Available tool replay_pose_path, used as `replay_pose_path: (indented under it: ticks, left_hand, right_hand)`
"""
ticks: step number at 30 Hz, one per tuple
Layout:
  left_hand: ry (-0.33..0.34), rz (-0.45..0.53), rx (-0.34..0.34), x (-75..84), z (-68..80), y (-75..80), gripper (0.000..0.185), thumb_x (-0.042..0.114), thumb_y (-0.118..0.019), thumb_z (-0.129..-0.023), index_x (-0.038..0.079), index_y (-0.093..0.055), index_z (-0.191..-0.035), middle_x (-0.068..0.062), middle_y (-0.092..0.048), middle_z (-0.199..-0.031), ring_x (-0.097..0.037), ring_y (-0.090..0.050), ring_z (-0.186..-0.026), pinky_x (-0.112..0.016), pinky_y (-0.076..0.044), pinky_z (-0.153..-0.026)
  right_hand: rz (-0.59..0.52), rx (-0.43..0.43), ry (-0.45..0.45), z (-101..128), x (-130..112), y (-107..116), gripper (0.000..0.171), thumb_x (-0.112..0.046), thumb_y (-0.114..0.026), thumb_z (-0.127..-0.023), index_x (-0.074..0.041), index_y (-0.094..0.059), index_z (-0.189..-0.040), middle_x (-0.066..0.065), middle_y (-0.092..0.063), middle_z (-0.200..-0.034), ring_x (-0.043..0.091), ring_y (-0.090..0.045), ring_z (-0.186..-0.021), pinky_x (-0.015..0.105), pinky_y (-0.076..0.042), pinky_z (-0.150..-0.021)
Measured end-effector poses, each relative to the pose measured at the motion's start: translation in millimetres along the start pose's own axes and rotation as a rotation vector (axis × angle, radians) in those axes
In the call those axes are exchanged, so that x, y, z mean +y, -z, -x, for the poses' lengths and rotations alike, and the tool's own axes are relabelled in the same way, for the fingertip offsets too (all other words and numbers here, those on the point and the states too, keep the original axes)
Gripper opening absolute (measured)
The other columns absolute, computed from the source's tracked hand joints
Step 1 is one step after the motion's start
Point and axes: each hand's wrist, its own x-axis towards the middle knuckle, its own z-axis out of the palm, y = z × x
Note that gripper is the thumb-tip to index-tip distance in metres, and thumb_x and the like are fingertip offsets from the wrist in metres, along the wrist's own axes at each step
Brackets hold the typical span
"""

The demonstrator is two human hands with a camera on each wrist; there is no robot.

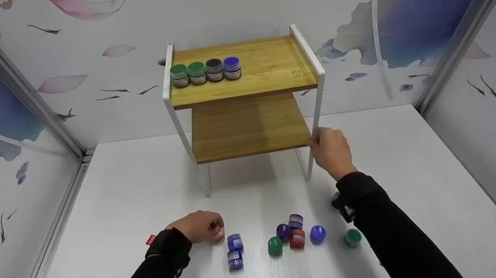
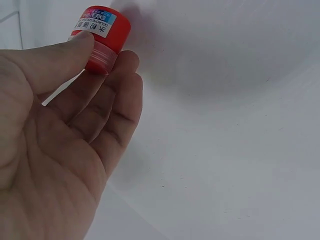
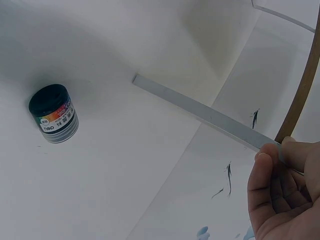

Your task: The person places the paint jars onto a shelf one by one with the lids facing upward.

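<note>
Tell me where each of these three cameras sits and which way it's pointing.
Head: worn high, looking forward and down at the white table, wooden shelf and scattered jars; both forearms show.
Left wrist: looks along the palm; left hand pinches the red jar.
Right wrist: looks past the right hand, whose grip is on the shelf's white leg; a green jar lies nearby.
Shared: head and left wrist both show the red jar.
</note>
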Motion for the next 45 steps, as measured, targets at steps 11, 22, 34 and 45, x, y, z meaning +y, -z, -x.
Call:
replay_pose_path:
  ticks: [11,22,34,45]
  left_hand:
    - [-0.005,0.008,-0.001,0.0,-4.1,0.3,0.020,0.009,-0.058,-0.094,0.018,-0.068,-0.109,0.001,-0.060,-0.100,-0.021,-0.050,-0.098,-0.046,-0.044,-0.099]
    - [-0.037,-0.003,0.013,5.2,-2.3,10.1,0.022,0.009,-0.053,-0.097,0.014,-0.069,-0.110,-0.002,-0.064,-0.107,-0.021,-0.052,-0.100,-0.045,-0.043,-0.100]
    - [-0.040,0.010,0.001,18.1,0.0,25.3,0.025,0.010,-0.051,-0.099,0.012,-0.070,-0.115,-0.005,-0.066,-0.112,-0.023,-0.052,-0.099,-0.046,-0.045,-0.099]
    - [-0.054,0.001,-0.009,30.1,-4.1,35.7,0.027,0.010,-0.053,-0.097,0.012,-0.069,-0.119,-0.004,-0.066,-0.113,-0.022,-0.053,-0.098,-0.042,-0.048,-0.097]
  right_hand:
    - [0.000,-0.006,-0.017,-0.1,0.2,0.0,0.016,-0.012,-0.064,-0.093,0.003,-0.068,-0.092,0.020,-0.071,-0.085,0.032,-0.069,-0.078,0.043,-0.054,-0.068]
    - [0.001,0.021,0.025,1.4,0.0,-0.1,0.014,-0.008,-0.064,-0.091,0.006,-0.068,-0.090,0.022,-0.071,-0.084,0.034,-0.070,-0.075,0.045,-0.054,-0.066]
    - [-0.004,0.022,0.013,0.2,0.0,1.2,0.014,-0.009,-0.064,-0.091,0.005,-0.068,-0.089,0.022,-0.071,-0.084,0.035,-0.070,-0.076,0.046,-0.054,-0.067]
    - [-0.001,0.018,0.009,1.1,-1.1,0.7,0.014,-0.009,-0.064,-0.092,0.004,-0.069,-0.090,0.021,-0.071,-0.084,0.033,-0.070,-0.075,0.045,-0.054,-0.066]
